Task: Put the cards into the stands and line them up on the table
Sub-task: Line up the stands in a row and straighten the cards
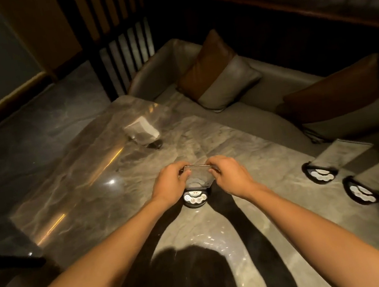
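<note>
Fingers of left hand and right hand pinching the top corners of one clear card, seated upright in a black round stand at mid-bench; three more carded stands along right edge; another farther off.

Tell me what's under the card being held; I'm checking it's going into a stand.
A black stand with pale buttons sits under the card. Both hands grip it; the slot is hidden.
</note>
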A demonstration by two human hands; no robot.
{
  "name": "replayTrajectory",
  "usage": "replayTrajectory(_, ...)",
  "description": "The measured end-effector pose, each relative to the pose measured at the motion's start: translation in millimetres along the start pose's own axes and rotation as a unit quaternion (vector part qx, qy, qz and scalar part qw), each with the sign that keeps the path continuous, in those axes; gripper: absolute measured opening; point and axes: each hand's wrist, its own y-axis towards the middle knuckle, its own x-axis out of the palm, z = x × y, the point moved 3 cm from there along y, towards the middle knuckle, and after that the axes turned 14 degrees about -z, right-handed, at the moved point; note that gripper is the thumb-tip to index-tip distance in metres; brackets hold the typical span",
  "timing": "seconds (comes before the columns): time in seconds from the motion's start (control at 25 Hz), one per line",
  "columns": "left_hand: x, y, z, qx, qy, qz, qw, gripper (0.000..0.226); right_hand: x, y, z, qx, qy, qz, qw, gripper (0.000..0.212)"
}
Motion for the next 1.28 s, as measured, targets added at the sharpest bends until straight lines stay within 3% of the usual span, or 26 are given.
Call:
replayTrajectory(0.28,61,105,107,0.098,0.022,-0.079,0.992,0.016,-83,-36,109,0.072,-0.063,0.050,0.994,0.016)
replayTrajectory(0.68,136,186,190,0.135,0.030,-0.137,0.981,0.018,-139,-64,217,0.136,-0.089,0.073,0.984,0.023)
replayTrajectory(0.96,166,202,201,0.117,0.058,-0.178,0.975,0.018,-138,-66,249,0.163,-0.078,0.032,0.983,0.032)
replayTrajectory(1.28,163,199,220,0.084,0.094,-0.187,0.974,0.042,-140,-81,258,0.168,-0.082,0.006,0.982,0.051)
